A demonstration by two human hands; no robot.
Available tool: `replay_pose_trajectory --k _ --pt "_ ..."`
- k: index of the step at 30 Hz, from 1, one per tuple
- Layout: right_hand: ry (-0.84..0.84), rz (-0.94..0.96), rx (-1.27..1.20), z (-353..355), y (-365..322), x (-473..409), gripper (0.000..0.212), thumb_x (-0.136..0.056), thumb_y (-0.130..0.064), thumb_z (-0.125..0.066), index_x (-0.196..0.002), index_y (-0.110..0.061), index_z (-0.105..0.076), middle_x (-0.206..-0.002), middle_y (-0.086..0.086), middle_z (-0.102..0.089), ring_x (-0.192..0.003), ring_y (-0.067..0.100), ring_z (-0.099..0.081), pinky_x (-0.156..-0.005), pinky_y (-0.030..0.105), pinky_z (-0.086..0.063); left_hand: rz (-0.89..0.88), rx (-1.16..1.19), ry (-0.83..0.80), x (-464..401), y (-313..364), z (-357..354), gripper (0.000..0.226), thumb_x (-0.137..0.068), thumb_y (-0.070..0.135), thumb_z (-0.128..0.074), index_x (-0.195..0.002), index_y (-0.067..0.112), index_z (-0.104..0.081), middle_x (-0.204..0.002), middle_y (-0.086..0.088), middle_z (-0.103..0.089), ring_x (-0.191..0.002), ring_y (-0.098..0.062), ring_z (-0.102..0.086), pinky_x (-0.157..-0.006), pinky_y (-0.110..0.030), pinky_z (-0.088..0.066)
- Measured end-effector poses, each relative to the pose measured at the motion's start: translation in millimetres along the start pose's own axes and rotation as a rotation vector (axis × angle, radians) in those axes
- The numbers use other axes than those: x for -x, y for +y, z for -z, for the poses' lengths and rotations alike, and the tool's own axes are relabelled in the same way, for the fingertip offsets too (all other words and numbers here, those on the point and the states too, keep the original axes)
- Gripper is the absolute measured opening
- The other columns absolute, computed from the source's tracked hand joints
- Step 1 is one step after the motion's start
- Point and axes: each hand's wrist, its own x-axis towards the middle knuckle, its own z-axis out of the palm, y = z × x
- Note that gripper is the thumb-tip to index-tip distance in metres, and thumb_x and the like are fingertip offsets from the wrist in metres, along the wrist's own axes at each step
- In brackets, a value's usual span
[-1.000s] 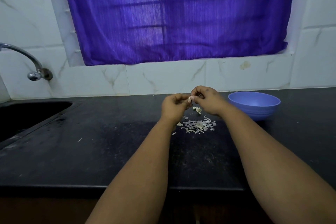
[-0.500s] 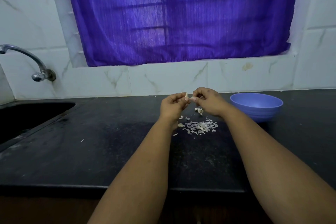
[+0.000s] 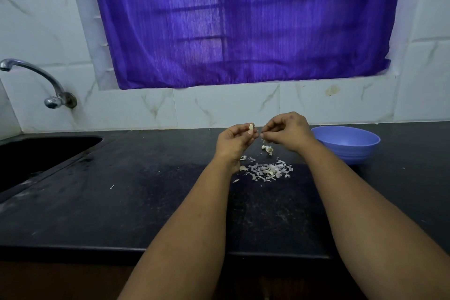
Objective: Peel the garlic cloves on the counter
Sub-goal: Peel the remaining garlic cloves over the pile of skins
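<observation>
Just above the middle of the frame, both hands are raised a little over the dark worktop (image 3: pixel 121 202). The left hand (image 3: pixel 235 140) pinches a garlic clove (image 3: pixel 251 128) between thumb and curled fingers. The clove is small, pale cream and smooth, its pointed end standing up above the fingertips; whether any skin still clings to its hidden lower part cannot be told. The right hand (image 3: pixel 286 133) sits just to the right of the clove, apart from it, its fingers curled with the tips drawn together as if nipping something tiny; what it holds, if anything, is too small to make out.

Below the right hand, on the worktop, lie a few small whitish garlic pieces (image 3: pixel 267 148). Nearer the camera, between the two forearms, spreads a loose heap of peeled skins (image 3: pixel 269 170), thin papery flakes in white and faint lilac, with a few stray scraps to its left.

At the right of the frame a blue bowl (image 3: pixel 345 143) stands on the worktop, just behind the right wrist. At the left edge a dark sink (image 3: pixel 36 153) is sunk into the worktop, with a metal tap (image 3: pixel 36 75) on the tiled wall above it. A purple curtain (image 3: pixel 243 19) fills the upper middle of the frame.
</observation>
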Motion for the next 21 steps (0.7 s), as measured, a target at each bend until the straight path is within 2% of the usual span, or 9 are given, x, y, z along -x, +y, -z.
replay_pose_trajectory --k 2,5,9,11,13,15,18,21 --pt "-0.064 -0.027 0.008 0.4 2.5 -1.3 0.009 -0.081 -0.007 -0.075 -0.081 -0.016 -0.072 -0.072 0.004 -0.073 -0.071 0.014 -0.073 -0.078 0.033 -0.060 -0.006 -0.007 -0.004 0.0 -0.5 0.2 0.014 -0.088 -0.007 -0.060 -0.093 0.005 -0.065 -0.085 -0.009 -0.069 -0.083 -0.017 -0.067 -0.076 -0.018 -0.056" --pt "-0.102 -0.083 -0.005 0.1 5.2 -1.4 0.018 -0.086 0.002 -0.065 -0.084 -0.014 -0.072 -0.078 0.008 -0.074 -0.077 0.017 -0.073 -0.083 0.036 -0.059 -0.018 -0.028 0.013 0.5 -0.5 -0.2 0.013 -0.088 -0.007 -0.061 -0.094 0.004 -0.066 -0.085 -0.007 -0.069 -0.082 -0.015 -0.067 -0.078 -0.018 -0.056" --pt "-0.003 -0.063 -0.019 3.0 0.2 2.0 0.011 -0.076 -0.001 -0.074 -0.079 -0.012 -0.074 -0.066 0.004 -0.072 -0.062 0.010 -0.071 -0.069 0.024 -0.059 -0.017 -0.039 0.032 0.8 -0.3 -1.2 0.009 -0.087 0.001 -0.066 -0.096 0.004 -0.067 -0.087 -0.005 -0.069 -0.080 -0.013 -0.068 -0.076 -0.017 -0.055" --pt "0.025 -0.027 0.011 2.8 -3.5 4.4 0.010 -0.075 -0.006 -0.074 -0.078 -0.015 -0.075 -0.066 -0.002 -0.070 -0.058 0.005 -0.064 -0.060 0.016 -0.051 -0.008 -0.028 0.040 0.9 -0.8 -1.6 0.009 -0.087 0.002 -0.067 -0.096 0.003 -0.067 -0.088 -0.006 -0.070 -0.080 -0.013 -0.069 -0.073 -0.016 -0.054" --pt "0.024 -0.008 0.042 0.7 -7.0 5.4 0.009 -0.078 -0.012 -0.070 -0.077 -0.018 -0.076 -0.066 -0.008 -0.068 -0.061 0.004 -0.060 -0.058 0.014 -0.044 -0.002 -0.017 0.040 0.8 -0.7 -1.9 0.010 -0.087 0.002 -0.067 -0.097 0.001 -0.067 -0.090 -0.008 -0.070 -0.082 -0.016 -0.070 -0.071 -0.016 -0.054" --pt "0.054 -0.054 0.013 -2.0 -9.2 3.9 0.020 -0.083 -0.012 -0.060 -0.069 -0.017 -0.073 -0.065 -0.006 -0.067 -0.062 0.008 -0.060 -0.059 0.019 -0.045 0.007 -0.007 0.042 1.1 -0.1 -2.2 0.011 -0.087 0.000 -0.066 -0.098 -0.001 -0.066 -0.091 -0.011 -0.070 -0.084 -0.019 -0.070 -0.070 -0.015 -0.054" --pt "0.079 -0.152 -0.197 -2.3 -11.6 -0.1 0.035 -0.085 -0.006 -0.045 -0.055 -0.012 -0.063 -0.062 0.007 -0.065 -0.065 0.021 -0.059 -0.060 0.030 -0.047 0.022 -0.001 0.043 2.8 1.9 -3.8 0.008 -0.088 -0.003 -0.064 -0.096 -0.002 -0.067 -0.088 -0.009 -0.070 -0.083 -0.020 -0.070 -0.073 -0.018 -0.057" --pt "0.043 -0.189 -0.310 -1.1 -12.1 0.1 0.031 -0.089 -0.012 -0.048 -0.063 -0.008 -0.064 -0.068 0.012 -0.067 -0.067 0.022 -0.060 -0.058 0.028 -0.047 0.018 -0.007 0.041 3.1 1.2 -4.2 0.008 -0.088 -0.003 -0.064 -0.095 -0.002 -0.066 -0.088 -0.010 -0.069 -0.083 -0.020 -0.070 -0.077 -0.020 -0.057"
